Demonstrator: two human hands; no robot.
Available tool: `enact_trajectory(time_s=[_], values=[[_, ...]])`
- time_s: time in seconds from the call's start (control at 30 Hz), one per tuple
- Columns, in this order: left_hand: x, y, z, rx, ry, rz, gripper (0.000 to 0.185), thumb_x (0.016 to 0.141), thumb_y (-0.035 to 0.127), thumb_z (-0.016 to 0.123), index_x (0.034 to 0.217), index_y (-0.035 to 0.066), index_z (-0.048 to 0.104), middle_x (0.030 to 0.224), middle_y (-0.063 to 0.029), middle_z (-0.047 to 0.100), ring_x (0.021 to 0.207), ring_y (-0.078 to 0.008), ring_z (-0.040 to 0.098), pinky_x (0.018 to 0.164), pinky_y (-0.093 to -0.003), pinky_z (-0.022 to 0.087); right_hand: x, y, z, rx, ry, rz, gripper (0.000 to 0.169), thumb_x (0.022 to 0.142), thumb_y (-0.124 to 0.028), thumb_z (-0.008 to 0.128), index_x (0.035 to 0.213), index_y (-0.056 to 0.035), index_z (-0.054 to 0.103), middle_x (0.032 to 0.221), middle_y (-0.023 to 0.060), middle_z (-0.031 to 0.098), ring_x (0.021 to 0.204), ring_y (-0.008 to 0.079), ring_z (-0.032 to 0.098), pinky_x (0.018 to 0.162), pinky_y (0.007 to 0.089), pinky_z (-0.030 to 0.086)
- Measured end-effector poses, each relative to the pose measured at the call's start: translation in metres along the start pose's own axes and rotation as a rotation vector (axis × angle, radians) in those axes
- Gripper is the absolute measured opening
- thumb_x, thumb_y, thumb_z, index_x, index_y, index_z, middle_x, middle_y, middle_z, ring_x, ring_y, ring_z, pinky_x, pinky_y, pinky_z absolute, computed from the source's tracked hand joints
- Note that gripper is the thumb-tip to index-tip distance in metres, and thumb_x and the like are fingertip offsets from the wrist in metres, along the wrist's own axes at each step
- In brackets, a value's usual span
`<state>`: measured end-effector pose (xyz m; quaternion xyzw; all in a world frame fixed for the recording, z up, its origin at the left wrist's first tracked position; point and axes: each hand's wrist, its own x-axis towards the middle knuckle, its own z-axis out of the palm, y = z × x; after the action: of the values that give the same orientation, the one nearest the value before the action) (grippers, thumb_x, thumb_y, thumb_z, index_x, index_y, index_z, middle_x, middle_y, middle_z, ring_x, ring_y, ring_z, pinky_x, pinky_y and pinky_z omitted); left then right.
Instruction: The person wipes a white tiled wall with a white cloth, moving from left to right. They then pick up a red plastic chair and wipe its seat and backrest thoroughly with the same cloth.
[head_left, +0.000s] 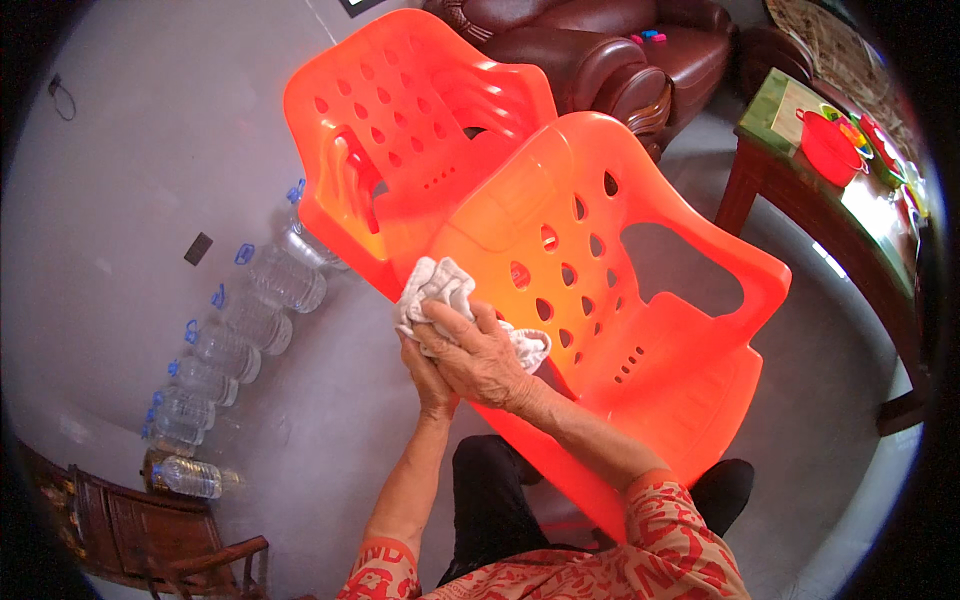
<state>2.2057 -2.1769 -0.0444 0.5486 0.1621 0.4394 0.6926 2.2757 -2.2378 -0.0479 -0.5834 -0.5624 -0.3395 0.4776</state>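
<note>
An orange-red plastic armchair with teardrop holes in its backrest stands tilted in front of me. My right hand is closed over a crumpled pale cloth at the chair's near left side, by the outer edge of its backrest. One end of the cloth sticks out beyond the knuckles, to the right. Just below and partly behind it is my left hand, close to the cloth and the chair's edge. Its fingers are mostly hidden, so its grip is unclear. A second matching armchair stands directly behind the first.
Several large clear plastic bottles with blue caps line the grey wall at left. A carved wooden chair is at lower left. Behind are a brown leather sofa and, at right, a green-edged table bearing a red basket.
</note>
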Motion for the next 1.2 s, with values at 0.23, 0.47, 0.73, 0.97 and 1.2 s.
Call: enact_trajectory(time_s=[0.23, 0.47, 0.73, 0.97, 1.2], values=[[0.004, -0.014, -0.015, 0.175, 0.054, 0.088, 0.035, 0.1, 0.033, 0.036, 0.101, 0.002, 0.053, 0.098, -0.0028, 0.053, 0.091, -0.0114, 0.048, 0.081, -0.0277, 0.041, 0.041, 0.039, 0.0, -0.059, 0.067, 0.042, 0.038, 0.066, -0.011, 0.064, 0.103, -0.0162, 0.063, 0.107, 0.0015, 0.057, 0.079, 0.0229, 0.055, 0.068, 0.0336, 0.046], [0.002, -0.007, -0.002, 0.324, 0.159, 0.065, 0.038, 0.1, 0.034, 0.036, 0.089, 0.001, 0.052, 0.086, -0.002, 0.053, 0.079, -0.0112, 0.047, 0.074, -0.0276, 0.042, 0.046, 0.132, -0.008, -0.327, 0.281, 0.361, 0.03, 0.075, -0.008, 0.063, 0.104, -0.0144, 0.061, 0.11, 0.0046, 0.056, 0.093, 0.0288, 0.051, 0.082, 0.0387, 0.041], [-0.001, -0.003, 0.0, 0.271, 0.142, 0.011, 0.04, 0.101, 0.033, 0.032, 0.091, 0.0, 0.052, 0.091, -0.0044, 0.053, 0.083, -0.0126, 0.047, 0.076, -0.0282, 0.041, 0.022, 0.137, 0.008, -0.172, 0.317, 0.509, 0.033, 0.083, -0.006, 0.058, 0.115, -0.0138, 0.06, 0.13, 0.0069, 0.047, 0.114, 0.0302, 0.039, 0.096, 0.0393, 0.031], [0.005, -0.012, -0.011, 0.191, 0.076, 0.045, 0.04, 0.1, 0.035, 0.033, 0.104, 0.0, 0.052, 0.105, -0.0063, 0.053, 0.097, -0.0163, 0.048, 0.088, -0.0317, 0.039, 0.009, 0.061, 0.011, 0.003, 0.161, 0.352, 0.038, 0.076, -0.007, 0.064, 0.112, -0.018, 0.062, 0.127, 0.0068, 0.049, 0.111, 0.0298, 0.041, 0.094, 0.0397, 0.033], [0.005, -0.009, -0.012, -0.001, 0.007, -0.076, 0.059, 0.097, 0.051, 0.024, 0.124, 0.004, 0.048, 0.122, -0.0075, 0.053, 0.113, -0.0199, 0.049, 0.097, -0.0355, 0.038, -0.025, 0.013, -0.01, 0.163, -0.154, 0.194, 0.04, 0.075, -0.01, 0.064, 0.113, -0.0207, 0.061, 0.129, 0.008, 0.047, 0.113, 0.0258, 0.044, 0.093, 0.0402, 0.034]])
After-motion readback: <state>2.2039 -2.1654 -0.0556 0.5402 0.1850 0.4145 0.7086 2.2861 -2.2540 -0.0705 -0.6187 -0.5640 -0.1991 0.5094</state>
